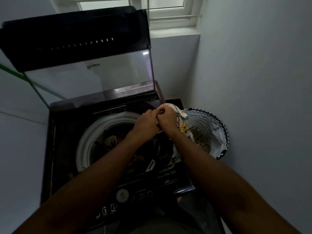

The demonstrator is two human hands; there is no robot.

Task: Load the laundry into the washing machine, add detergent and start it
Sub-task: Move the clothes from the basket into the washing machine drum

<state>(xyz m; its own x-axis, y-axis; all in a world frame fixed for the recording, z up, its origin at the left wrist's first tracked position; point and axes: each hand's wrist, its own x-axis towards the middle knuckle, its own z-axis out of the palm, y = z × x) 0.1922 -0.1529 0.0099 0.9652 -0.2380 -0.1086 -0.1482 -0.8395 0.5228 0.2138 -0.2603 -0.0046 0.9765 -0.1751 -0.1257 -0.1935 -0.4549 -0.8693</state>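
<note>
Pale walls and a white window frame the dark, glossy washing machine; left hand and right hand grip a patterned white garment beside a zigzag-lined round basket at centre right.

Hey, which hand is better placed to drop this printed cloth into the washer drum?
Probably the left hand. Both hands pinch the printed cloth, but the left already hangs over the open drum, while the right hand sits toward the laundry basket side.
</note>
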